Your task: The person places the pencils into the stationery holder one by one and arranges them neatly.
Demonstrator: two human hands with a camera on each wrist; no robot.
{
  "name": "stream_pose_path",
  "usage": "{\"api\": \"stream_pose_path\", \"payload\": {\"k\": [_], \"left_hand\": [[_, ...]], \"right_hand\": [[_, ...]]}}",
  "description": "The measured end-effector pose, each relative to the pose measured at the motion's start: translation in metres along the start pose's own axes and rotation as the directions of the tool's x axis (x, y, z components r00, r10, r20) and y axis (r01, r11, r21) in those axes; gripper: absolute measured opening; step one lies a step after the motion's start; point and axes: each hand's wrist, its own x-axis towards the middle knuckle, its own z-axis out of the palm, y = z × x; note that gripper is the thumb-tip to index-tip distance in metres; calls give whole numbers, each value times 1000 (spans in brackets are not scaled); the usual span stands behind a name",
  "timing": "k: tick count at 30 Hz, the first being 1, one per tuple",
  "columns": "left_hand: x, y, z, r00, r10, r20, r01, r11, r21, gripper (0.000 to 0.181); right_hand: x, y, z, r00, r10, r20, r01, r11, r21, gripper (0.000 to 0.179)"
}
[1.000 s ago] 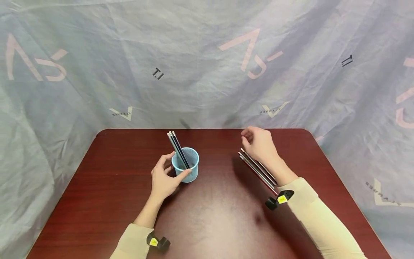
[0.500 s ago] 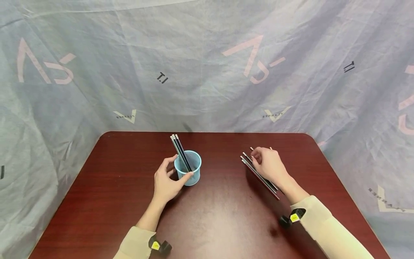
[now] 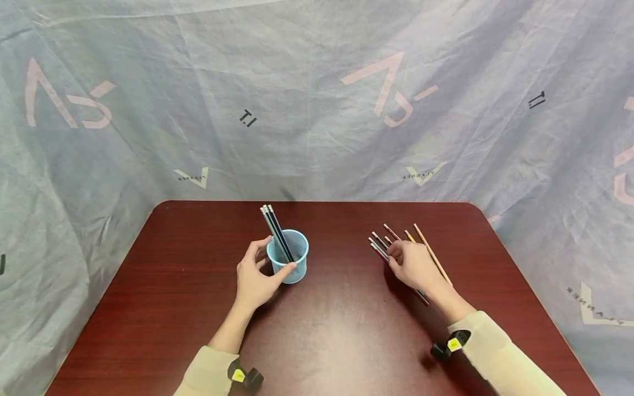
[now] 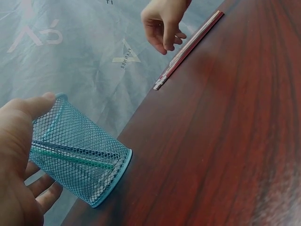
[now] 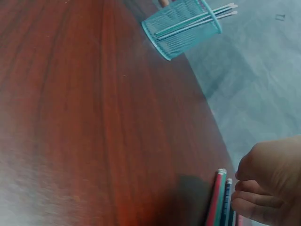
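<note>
My left hand (image 3: 256, 278) grips the light-blue mesh pencil cup (image 4: 87, 155), thumb on the near side of the rim and fingers round the left. Several dark and greenish pencils (image 3: 275, 228) stand tilted in the cup, white ends up. On the right, my right hand (image 3: 416, 267) hovers low over a loose group of pencils (image 5: 220, 195), its fingers loosely curled. Seen from the left wrist, the fingertips (image 4: 164, 47) hang just above the pencils with nothing held. The hand hides the middle of several pencils in the head view.
A yellow pencil (image 3: 409, 236) and a pale wooden one (image 3: 431, 251) lie to the right of the group. The dark red-brown table (image 3: 327, 330) has a rounded far edge. Behind it hangs a grey printed cloth (image 3: 297, 110).
My right hand has come down and nearer over the pencils, which now lie more spread out, with the yellow and pale ones showing. The left hand keeps its grip on the cup.
</note>
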Motion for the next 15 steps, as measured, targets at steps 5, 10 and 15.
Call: {"api": "stream_pose_path", "payload": {"k": [5, 10, 15], "left_hand": [[0, -1, 0, 1000, 4, 0, -4, 1000, -5, 72], [-1, -2, 0, 1000, 8, 10, -8, 1000, -12, 72], [0, -3, 0, 1000, 11, 8, -11, 1000, -10, 72]], "right_hand": [[-5, 1, 8, 999, 8, 46, -9, 999, 38, 5], [-8, 4, 12, 999, 5, 37, -5, 1000, 19, 6], [-8, 8, 14, 1000, -14, 20, 14, 1000, -4, 6]]}}
